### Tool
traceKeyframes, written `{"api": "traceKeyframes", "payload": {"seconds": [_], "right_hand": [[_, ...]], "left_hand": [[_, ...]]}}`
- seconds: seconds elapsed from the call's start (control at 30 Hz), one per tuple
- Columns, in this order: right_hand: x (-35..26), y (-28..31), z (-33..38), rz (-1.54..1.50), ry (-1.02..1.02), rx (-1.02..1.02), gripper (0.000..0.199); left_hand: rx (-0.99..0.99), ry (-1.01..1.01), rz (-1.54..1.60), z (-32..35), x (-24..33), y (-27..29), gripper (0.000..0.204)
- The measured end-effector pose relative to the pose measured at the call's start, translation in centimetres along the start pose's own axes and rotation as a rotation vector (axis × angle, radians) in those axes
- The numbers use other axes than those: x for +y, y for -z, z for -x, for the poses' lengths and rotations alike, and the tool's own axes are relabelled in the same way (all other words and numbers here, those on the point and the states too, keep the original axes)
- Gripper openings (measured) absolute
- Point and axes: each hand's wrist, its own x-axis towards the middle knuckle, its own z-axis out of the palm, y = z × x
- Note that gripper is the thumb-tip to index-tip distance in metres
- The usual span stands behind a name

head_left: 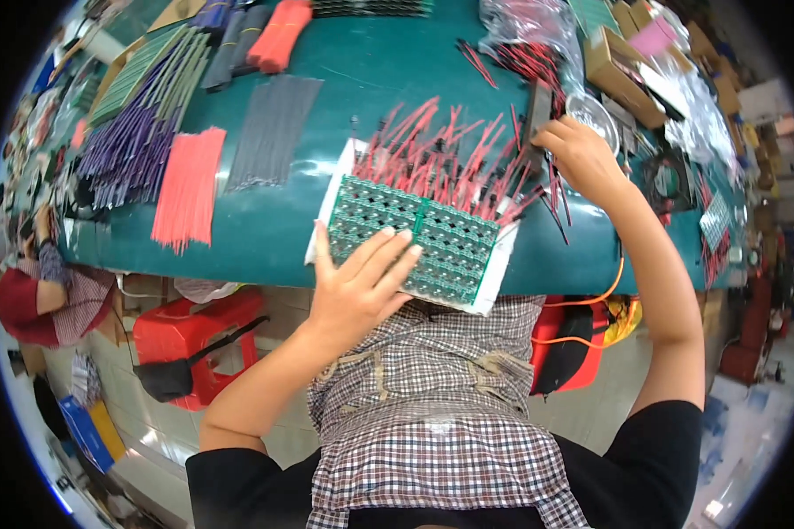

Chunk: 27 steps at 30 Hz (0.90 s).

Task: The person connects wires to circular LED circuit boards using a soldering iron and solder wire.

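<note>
A green circuit board panel (454, 236) lies on a white pad (494, 286) at the near edge of the green table (265, 225). Many short red and black wires (432, 159) stick up from the panel's far half. My left hand (362, 284) rests flat on the panel's near left part, fingers spread. My right hand (578, 154) is at the panel's far right corner, fingers closed on a dark flat tool (538, 110) among the wires.
Bundles of cut wire lie on the table to the left: red (188, 187), grey (272, 130), purple (123, 150). Cardboard boxes (622, 66) and plastic bags (529, 22) sit at the far right. A red stool (198, 339) stands below. Another person (40, 295) sits at the left.
</note>
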Motion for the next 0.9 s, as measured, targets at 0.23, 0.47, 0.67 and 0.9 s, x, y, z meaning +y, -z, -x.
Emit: {"api": "traceKeyframes", "payload": {"seconds": [0.23,0.47,0.67,0.9], "right_hand": [[1.1,-0.9,-1.2,0.026,0.156,-0.009,0.04],[3.0,-0.1,-1.3,-0.01,0.112,0.015,0.039],[4.8,3.1,-2.4,-0.362,-0.031,0.222,0.04],[-0.8,5.6,-7.8,-0.332,0.179,0.135,0.046]], "left_hand": [[-0.025,-0.018,0.041,-0.1,0.0,-0.3,0.062],[-0.016,-0.017,0.021,0.3,-0.1,-0.3,0.06],[0.006,-0.023,0.058,-0.2,-0.2,-0.2,0.06],[0.015,0.026,0.105,-0.6,0.4,-0.5,0.062]]}}
